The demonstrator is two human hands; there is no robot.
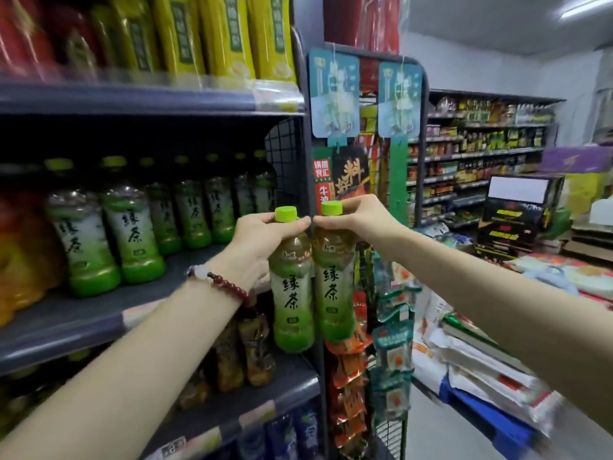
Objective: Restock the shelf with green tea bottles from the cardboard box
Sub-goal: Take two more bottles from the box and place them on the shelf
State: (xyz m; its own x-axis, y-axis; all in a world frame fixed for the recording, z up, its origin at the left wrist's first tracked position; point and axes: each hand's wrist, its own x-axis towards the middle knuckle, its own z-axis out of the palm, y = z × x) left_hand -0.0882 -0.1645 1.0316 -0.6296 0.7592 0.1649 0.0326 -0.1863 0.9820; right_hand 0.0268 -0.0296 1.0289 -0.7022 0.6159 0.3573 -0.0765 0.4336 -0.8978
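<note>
I hold two green tea bottles side by side in the air, in front of the shelf's right end. My left hand (262,240) grips the neck of the left bottle (292,293) just under its lime cap. My right hand (355,217) pinches the neck of the right bottle (333,287) below its cap. Both bottles hang upright and touch each other. On the grey middle shelf (83,313) stands a row of several green tea bottles (132,227), with bare shelf surface in front of them toward the right. The cardboard box is out of view.
A wire side rack (365,327) with hanging snack packets stands right behind the held bottles. Yellow packs (225,34) fill the shelf above, brown bottles (245,353) the shelf below. Stacked sacks (481,360) lie on the floor at right, with more shelving (481,154) beyond.
</note>
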